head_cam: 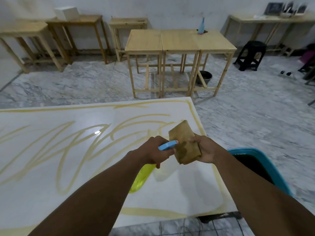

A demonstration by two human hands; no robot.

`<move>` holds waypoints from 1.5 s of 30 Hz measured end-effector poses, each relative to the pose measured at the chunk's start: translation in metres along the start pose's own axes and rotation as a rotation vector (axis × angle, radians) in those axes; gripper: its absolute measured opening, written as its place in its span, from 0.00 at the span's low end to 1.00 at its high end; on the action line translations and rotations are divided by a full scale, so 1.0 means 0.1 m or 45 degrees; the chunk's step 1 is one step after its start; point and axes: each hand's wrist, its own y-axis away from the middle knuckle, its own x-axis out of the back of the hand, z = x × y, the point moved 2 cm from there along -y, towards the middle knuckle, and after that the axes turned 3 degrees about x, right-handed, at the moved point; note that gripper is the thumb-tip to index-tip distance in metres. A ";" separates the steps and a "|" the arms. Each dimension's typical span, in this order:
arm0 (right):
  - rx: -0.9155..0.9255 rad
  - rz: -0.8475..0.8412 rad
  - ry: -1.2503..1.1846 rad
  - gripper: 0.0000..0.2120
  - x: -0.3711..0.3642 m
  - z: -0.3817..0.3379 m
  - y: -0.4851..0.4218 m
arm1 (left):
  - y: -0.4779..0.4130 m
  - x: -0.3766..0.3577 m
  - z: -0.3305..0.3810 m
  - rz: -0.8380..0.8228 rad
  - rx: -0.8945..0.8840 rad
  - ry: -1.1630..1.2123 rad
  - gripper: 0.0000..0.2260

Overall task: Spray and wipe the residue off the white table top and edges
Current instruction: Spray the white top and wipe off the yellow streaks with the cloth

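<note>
Fig. 1, head view. **(a) Grips.** Your left hand is wrapped round the neck of the translucent yellow-green plastic spray bottle w/ blue trigger head, fingers curled under the head. The nozzle points right, almost touching the cloth. Your right hand pinches the folded tan-brown cloth at its near end, thumb on top. The far end stands free, and a darker damp patch shows by the nozzle.

**(b) Work surface.** Both hands hover over the right end of the glossy white table top. Pale yellow residue streaks loop across the top and run along its edges.

**(c) Surroundings.** A blue plastic tub sits on the floor just beside the table's right edge. Bare wooden tables stand well apart, by the wall.

**Handling (est.).** The bottle is probably light and rigid, and slick if wet, so keep hold at the neck. The cloth is soft and limp, so press it w/ a flat palm rather than by a corner. Residue likely smears on gloss. For the edges, fold the cloth over the rim.
</note>
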 end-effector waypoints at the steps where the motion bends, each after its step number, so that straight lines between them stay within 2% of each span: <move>1: -0.010 -0.001 0.001 0.21 0.00 -0.02 0.00 | -0.01 -0.01 0.02 -0.004 -0.005 -0.013 0.12; 11: -0.034 0.013 0.145 0.15 0.12 -0.31 -0.10 | -0.15 0.01 0.07 0.126 0.052 -0.215 0.16; 14: -0.164 0.121 0.486 0.14 0.36 -0.45 -0.24 | -0.28 0.13 0.04 0.207 0.058 -0.113 0.13; 17: -0.352 0.143 1.028 0.11 0.55 -0.71 -0.50 | -0.44 0.28 -0.02 0.370 0.080 0.094 0.11; 19: -0.377 0.156 1.323 0.11 0.60 -0.94 -0.72 | -0.52 0.36 -0.05 0.485 0.094 0.199 0.12; 21: -0.327 0.127 1.489 0.18 0.59 -1.24 -1.04 | -0.66 0.41 -0.05 0.595 0.126 0.276 0.11; 24: -0.176 0.050 1.629 0.21 0.47 -1.67 -1.59 | -0.88 0.42 -0.03 0.762 0.151 0.361 0.11; 27: 0.070 0.054 1.772 0.19 0.31 -2.00 -2.13 | -1.11 0.36 0.02 0.879 0.166 0.422 0.13; 29: 0.267 0.068 1.883 0.11 0.22 -2.08 -2.40 | -1.21 0.32 0.04 0.965 0.176 0.463 0.12; 30: 0.339 0.063 1.971 0.10 0.24 -2.05 -2.55 | -1.27 0.29 0.04 1.002 0.180 0.471 0.12; 32: 0.425 0.012 2.162 0.22 0.32 -1.88 -2.82 | -1.37 0.22 0.05 1.052 0.188 0.477 0.12; 36: 0.370 -0.226 2.345 0.33 0.62 -1.27 -3.15 | -1.53 0.10 0.04 1.084 0.206 0.563 0.11; 40: 0.601 -0.156 2.324 0.29 0.84 -0.92 -3.15 | -1.59 0.01 0.02 1.049 0.242 0.578 0.10; 42: 0.630 -0.151 2.304 0.28 0.89 -0.78 -3.00 | -1.55 -0.06 0.00 1.023 0.265 0.578 0.10; 45: 0.629 -0.131 2.312 0.35 0.96 -0.52 -2.69 | -1.48 -0.14 -0.01 1.010 0.263 0.563 0.11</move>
